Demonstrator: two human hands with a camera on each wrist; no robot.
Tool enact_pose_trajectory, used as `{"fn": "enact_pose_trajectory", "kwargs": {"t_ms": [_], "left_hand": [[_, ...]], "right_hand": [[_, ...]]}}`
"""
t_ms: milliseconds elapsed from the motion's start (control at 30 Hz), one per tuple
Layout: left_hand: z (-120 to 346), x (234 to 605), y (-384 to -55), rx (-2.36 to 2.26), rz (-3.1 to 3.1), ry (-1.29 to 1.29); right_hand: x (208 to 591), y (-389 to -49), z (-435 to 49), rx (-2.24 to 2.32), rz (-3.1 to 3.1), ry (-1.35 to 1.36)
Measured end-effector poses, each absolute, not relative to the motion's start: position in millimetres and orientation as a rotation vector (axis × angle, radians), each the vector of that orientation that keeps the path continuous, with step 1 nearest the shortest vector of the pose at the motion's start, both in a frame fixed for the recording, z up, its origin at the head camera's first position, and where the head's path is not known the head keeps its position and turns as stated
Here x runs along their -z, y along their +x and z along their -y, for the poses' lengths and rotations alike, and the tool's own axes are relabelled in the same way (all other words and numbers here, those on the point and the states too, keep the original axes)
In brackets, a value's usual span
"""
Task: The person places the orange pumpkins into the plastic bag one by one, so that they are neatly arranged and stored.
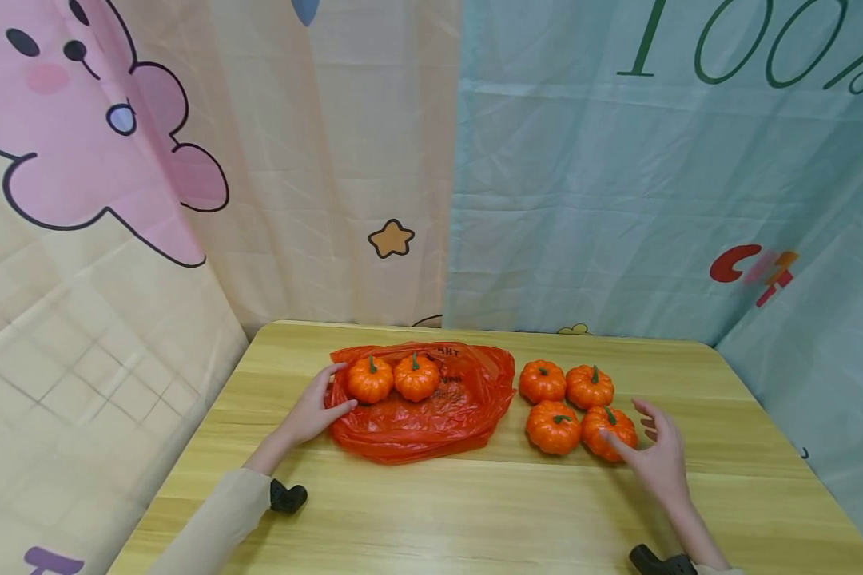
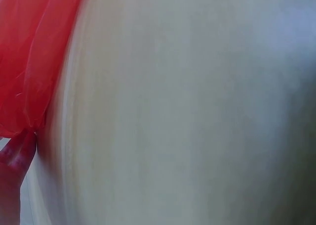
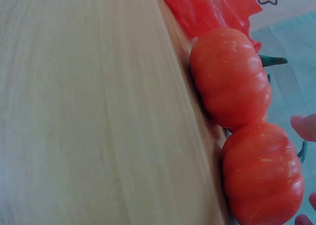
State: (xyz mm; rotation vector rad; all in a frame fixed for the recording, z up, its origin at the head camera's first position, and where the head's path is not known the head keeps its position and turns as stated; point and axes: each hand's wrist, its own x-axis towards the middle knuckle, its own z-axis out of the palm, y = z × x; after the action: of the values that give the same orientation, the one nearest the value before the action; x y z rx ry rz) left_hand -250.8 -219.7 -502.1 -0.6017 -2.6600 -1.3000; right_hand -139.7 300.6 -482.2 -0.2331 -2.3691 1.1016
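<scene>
A red plastic bag [image 1: 431, 435] lies spread on the table, with two small orange pumpkins [image 1: 370, 380] side by side on its left part. My left hand [image 1: 312, 406] holds the bag's left edge, and in the left wrist view the plastic gathers at the thumb tip [image 2: 24, 141]. Right of the bag stands a cluster of several more pumpkins [image 1: 553, 427]. My right hand [image 1: 659, 459] reaches around the cluster's front right pumpkin [image 1: 615, 438], thumb over its front and fingers spread beyond its right side. In the right wrist view the fingertips [image 3: 306, 127] appear apart from the nearest pumpkin [image 3: 261, 175].
The light wooden table [image 1: 431, 519] carries everything and ends at the back against printed curtains [image 1: 590, 200]. Dark straps [image 1: 288, 497] sit at both wrists. Bare wood runs along the front of the table.
</scene>
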Motion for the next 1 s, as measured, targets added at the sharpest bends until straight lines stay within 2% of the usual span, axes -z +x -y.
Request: {"fn": "enact_pose_trajectory", "kwargs": {"t_ms": [1000], "left_hand": [[219.7, 504.1, -250.4, 1.307, 2.678, -0.570]], "right_hand": [[494.8, -140.1, -300.3, -1.273, 2.605, -0.380]]}}
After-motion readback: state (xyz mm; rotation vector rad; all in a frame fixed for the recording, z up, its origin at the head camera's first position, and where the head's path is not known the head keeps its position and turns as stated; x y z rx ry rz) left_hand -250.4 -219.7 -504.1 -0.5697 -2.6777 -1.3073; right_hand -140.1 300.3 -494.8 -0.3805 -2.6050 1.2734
